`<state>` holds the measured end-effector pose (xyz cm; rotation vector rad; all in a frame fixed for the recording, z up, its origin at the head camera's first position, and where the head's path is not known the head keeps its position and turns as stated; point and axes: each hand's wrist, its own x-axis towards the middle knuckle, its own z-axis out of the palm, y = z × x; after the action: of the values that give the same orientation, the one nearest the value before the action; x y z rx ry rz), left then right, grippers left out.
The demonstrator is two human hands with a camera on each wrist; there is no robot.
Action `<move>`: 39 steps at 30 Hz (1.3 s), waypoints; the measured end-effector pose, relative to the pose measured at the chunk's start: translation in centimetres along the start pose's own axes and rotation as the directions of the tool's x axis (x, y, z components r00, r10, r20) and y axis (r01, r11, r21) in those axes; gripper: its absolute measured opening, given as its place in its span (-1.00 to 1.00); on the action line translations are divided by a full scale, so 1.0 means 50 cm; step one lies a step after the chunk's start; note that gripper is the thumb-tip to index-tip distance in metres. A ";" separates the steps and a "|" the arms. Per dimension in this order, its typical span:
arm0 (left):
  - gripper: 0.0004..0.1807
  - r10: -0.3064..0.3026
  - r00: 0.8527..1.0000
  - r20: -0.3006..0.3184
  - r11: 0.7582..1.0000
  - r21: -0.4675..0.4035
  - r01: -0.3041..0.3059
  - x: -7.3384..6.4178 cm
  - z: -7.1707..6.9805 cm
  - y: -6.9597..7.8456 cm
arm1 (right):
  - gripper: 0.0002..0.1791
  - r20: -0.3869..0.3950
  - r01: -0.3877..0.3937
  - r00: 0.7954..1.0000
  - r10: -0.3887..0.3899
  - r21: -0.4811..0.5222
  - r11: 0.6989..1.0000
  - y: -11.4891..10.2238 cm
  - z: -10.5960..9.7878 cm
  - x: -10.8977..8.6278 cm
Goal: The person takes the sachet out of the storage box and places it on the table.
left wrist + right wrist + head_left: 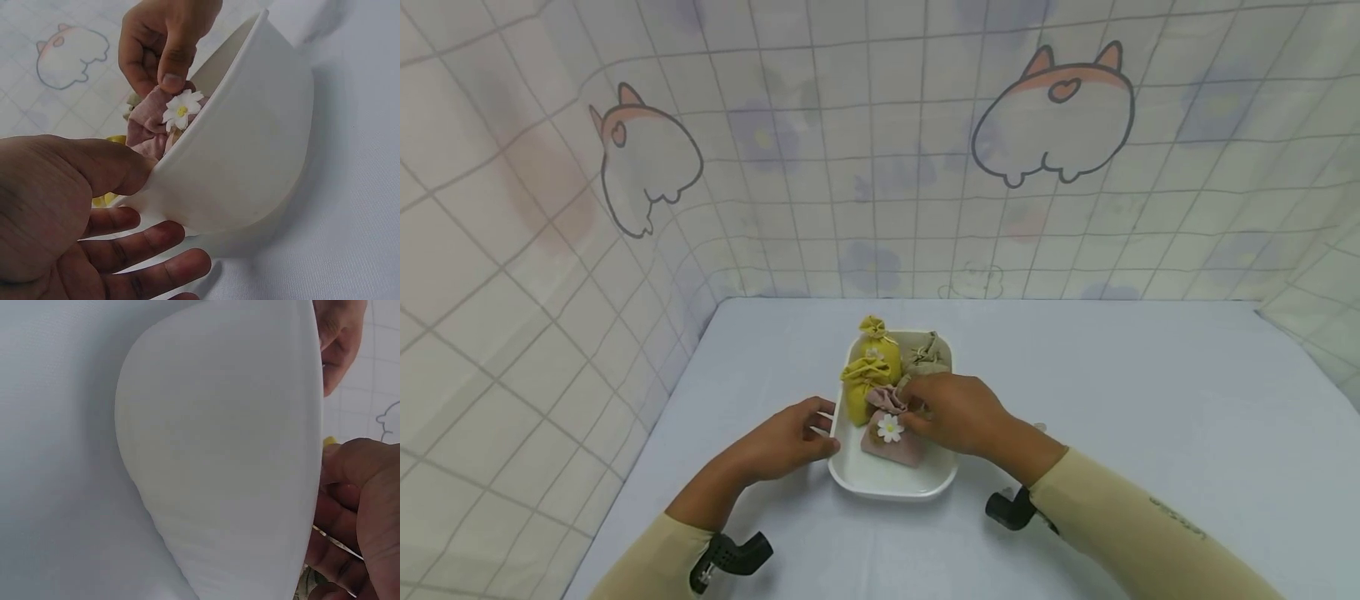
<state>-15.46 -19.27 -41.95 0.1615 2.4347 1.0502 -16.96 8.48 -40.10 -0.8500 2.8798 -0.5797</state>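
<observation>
With curled fingers and thumb of the right hand (962, 412), pinches near its gathered top a pink cloth pouch (891, 450) bearing a white daisy (890, 428), in the near half of a white tray (883, 482). With fingers spread apart outside, rests the thumb of the left hand (786, 437) on the tray's left rim. Visible farther back in the tray: two yellow pouches (856, 402) and a grayish-green pouch (927, 358). Set on a pale tabletop (1120, 417) before a checked, corgi-printed curtain (887, 221).

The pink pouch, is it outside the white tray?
No, the pink pouch is inside the white tray, within its rim.
</observation>
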 end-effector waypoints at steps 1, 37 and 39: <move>-0.42 0.000 1.000 0.000 1.000 0.000 0.000 0.000 0.000 0.000 | -0.74 -0.006 0.005 1.000 -0.005 0.000 1.000 -0.001 0.000 0.000; -0.42 0.009 1.000 0.010 1.000 -0.019 -0.009 -0.004 -0.004 0.000 | -0.90 -0.164 0.052 0.985 -0.055 -0.024 0.998 -0.015 -0.109 -0.034; -0.42 0.009 1.000 0.009 1.000 -0.024 -0.009 -0.004 -0.004 0.001 | -0.91 -0.175 0.051 0.983 -0.055 -0.028 0.998 -0.013 -0.116 -0.036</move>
<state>-15.37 -19.42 -41.74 0.1693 2.4150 1.0795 -16.18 10.89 -34.53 -0.9261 3.0354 -0.6599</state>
